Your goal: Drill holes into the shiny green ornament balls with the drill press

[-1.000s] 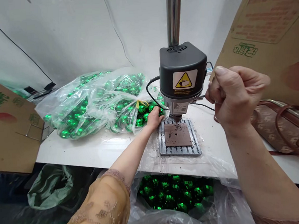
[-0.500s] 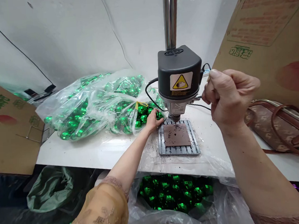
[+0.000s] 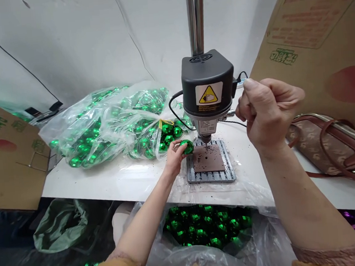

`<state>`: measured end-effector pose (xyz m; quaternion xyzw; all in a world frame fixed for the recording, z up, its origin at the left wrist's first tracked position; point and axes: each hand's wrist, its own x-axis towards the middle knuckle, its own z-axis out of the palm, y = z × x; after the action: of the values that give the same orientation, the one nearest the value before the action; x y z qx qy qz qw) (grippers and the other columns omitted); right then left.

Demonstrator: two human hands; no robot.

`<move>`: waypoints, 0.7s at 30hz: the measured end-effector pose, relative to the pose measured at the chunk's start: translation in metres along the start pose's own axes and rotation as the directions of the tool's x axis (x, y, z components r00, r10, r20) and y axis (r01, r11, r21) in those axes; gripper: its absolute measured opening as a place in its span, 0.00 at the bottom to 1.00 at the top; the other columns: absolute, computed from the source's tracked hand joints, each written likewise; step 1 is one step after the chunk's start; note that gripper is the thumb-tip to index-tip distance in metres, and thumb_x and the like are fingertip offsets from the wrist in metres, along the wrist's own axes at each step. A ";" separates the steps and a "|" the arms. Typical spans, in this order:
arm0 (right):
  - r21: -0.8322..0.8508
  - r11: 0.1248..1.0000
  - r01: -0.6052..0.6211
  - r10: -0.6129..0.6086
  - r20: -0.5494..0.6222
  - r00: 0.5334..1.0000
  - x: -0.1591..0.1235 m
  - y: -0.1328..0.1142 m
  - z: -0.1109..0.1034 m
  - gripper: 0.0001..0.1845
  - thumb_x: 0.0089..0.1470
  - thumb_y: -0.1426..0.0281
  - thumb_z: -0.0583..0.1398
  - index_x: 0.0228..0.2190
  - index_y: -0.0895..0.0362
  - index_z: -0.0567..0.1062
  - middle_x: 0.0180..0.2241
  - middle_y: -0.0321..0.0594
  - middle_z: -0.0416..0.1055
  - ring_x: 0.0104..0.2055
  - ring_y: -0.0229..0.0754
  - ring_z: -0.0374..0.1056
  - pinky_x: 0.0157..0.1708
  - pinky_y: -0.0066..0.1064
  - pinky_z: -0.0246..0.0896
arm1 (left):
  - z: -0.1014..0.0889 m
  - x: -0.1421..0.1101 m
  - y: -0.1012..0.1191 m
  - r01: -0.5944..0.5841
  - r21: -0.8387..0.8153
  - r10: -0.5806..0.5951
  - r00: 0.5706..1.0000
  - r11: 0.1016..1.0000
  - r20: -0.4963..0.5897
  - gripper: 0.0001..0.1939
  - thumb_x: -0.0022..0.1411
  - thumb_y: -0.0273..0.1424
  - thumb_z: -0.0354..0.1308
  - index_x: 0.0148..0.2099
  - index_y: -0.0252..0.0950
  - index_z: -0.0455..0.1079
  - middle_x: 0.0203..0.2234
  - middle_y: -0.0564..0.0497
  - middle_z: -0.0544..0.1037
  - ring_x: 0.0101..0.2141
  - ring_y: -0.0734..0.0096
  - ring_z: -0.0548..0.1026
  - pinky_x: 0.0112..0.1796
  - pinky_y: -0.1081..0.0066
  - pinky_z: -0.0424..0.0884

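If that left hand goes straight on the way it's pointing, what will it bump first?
Probably the drill press chuck, the part at the bottom of the drill. The left hand points up and to the right, and the shiny green ball it holds would touch first. Depth is hard to judge, so it might just pass in front.

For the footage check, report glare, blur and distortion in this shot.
Head view: mostly sharp, no obvious motion blur; bright glints on the green mirrored bauble in the left hand; glare streaks across the plastic bag; wide-angle stretching enlarges the right forearm toward the frame edge.

Right hand (image 3: 270, 115) clenched, left hand (image 3: 175, 160) cupped
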<state>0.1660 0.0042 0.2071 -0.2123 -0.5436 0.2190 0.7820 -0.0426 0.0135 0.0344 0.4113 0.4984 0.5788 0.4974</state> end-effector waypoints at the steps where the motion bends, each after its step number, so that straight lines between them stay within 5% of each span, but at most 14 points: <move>1: 0.002 1.000 0.005 -0.005 -0.002 1.000 0.000 0.000 0.000 0.25 0.54 0.73 0.61 0.11 0.58 0.59 0.09 0.28 0.52 0.14 0.26 0.46 0.17 0.29 0.40 | 0.001 -0.006 0.000 0.040 -0.072 -0.038 0.999 0.997 0.024 0.27 0.51 0.47 0.67 0.47 0.39 0.64 0.38 0.49 0.78 0.36 0.65 0.79 0.39 0.63 0.75; 9: -0.086 0.995 0.055 -0.052 0.039 0.998 -0.001 0.002 -0.001 0.28 0.58 0.65 0.60 0.13 0.55 0.54 0.11 0.29 0.49 0.14 0.28 0.44 0.16 0.32 0.40 | 0.016 -0.014 -0.011 -0.069 0.003 0.068 0.991 0.998 0.119 0.34 0.51 0.48 0.70 0.55 0.37 0.69 0.42 0.46 0.81 0.45 0.64 0.78 0.49 0.63 0.72; 14: -0.172 0.984 0.049 -0.041 0.052 0.998 -0.001 0.003 -0.002 0.29 0.59 0.57 0.58 0.15 0.55 0.53 0.12 0.31 0.48 0.15 0.29 0.45 0.18 0.33 0.43 | 0.021 -0.008 -0.020 -0.146 0.158 0.110 0.970 0.977 0.217 0.32 0.52 0.43 0.71 0.57 0.37 0.70 0.50 0.43 0.78 0.51 0.58 0.77 0.51 0.60 0.72; 21: -0.215 0.972 0.095 -0.080 0.077 0.994 -0.002 0.005 -0.003 0.29 0.61 0.55 0.55 0.15 0.55 0.52 0.13 0.31 0.49 0.16 0.28 0.44 0.18 0.31 0.44 | 0.023 -0.012 -0.020 -0.264 0.349 0.178 0.949 0.899 0.259 0.28 0.51 0.40 0.72 0.53 0.38 0.73 0.50 0.44 0.78 0.52 0.54 0.74 0.56 0.55 0.68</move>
<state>0.1673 0.0070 0.2018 -0.2649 -0.5995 0.1302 0.7439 -0.0150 0.0054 0.0185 0.6154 0.4923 0.4752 0.3913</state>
